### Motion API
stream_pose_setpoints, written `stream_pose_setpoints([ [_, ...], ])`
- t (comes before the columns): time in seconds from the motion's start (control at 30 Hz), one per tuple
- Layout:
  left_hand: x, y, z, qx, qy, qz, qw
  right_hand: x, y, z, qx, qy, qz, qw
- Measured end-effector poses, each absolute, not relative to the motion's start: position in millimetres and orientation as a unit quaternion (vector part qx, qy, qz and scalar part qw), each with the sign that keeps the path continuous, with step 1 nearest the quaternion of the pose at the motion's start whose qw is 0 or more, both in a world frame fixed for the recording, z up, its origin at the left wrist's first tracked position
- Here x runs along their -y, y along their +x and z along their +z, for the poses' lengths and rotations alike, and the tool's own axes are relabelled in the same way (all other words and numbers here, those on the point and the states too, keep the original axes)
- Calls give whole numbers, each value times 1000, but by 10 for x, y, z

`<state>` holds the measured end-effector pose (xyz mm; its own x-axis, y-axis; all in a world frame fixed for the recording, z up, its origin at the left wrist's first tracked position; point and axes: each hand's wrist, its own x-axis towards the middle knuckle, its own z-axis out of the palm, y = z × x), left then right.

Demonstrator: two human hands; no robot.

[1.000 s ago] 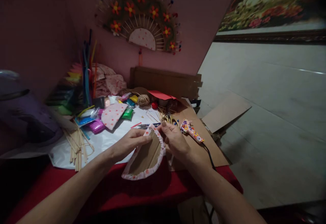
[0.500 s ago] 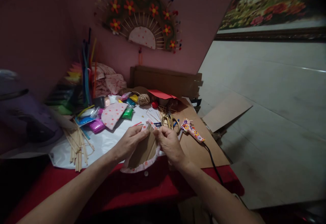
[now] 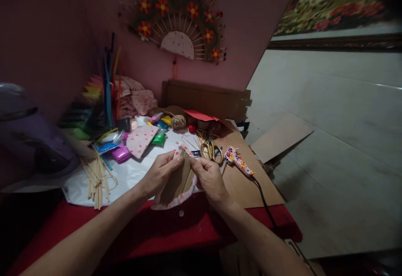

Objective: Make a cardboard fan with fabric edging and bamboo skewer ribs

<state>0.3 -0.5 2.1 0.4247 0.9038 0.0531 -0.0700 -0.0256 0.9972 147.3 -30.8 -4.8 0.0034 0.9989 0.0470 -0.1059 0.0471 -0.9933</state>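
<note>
Between my hands is a cardboard piece (image 3: 177,181) with pink dotted fabric folded over its rim, its bare brown side facing me. My left hand (image 3: 161,169) grips its left edge, thumb on top. On the opposite edge, the fingers of my right hand (image 3: 209,179) pinch the fabric border near the top. A second fabric-covered half-round piece (image 3: 142,142) lies beyond my left hand. Gold-handled scissors (image 3: 212,151) rest just past my right hand, and a flower-patterned glue gun (image 3: 239,161) lies to their right.
Wooden sticks (image 3: 98,184) lie at the left on a white sheet (image 3: 125,179). Packets of coloured clay (image 3: 121,153) and a ball of twine (image 3: 178,121) stand further back. A cord (image 3: 262,200) runs off the right side of the red-covered table (image 3: 201,230). A decorated fan (image 3: 176,16) hangs on the wall.
The view has shifted slightly. Both hands keep hold of the fabric-edged cardboard; the right fingers have moved only a little along its upper edge.
</note>
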Motion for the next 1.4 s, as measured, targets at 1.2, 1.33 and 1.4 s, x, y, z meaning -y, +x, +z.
stream_pose_setpoints([
  [1.2, -2, 16, 43, -369, 564, 416, 610, 389, 1631, 92, 600, -495, 252, 577],
  [1.33, 24, 41, 44, -361, 597, 427, 576, 427, 1558, 155, 703, -503, 103, 492],
  [1.4, 33, 48, 47, -361, 610, 433, 558, 417, 1523, 179, 728, -520, 53, 444],
])
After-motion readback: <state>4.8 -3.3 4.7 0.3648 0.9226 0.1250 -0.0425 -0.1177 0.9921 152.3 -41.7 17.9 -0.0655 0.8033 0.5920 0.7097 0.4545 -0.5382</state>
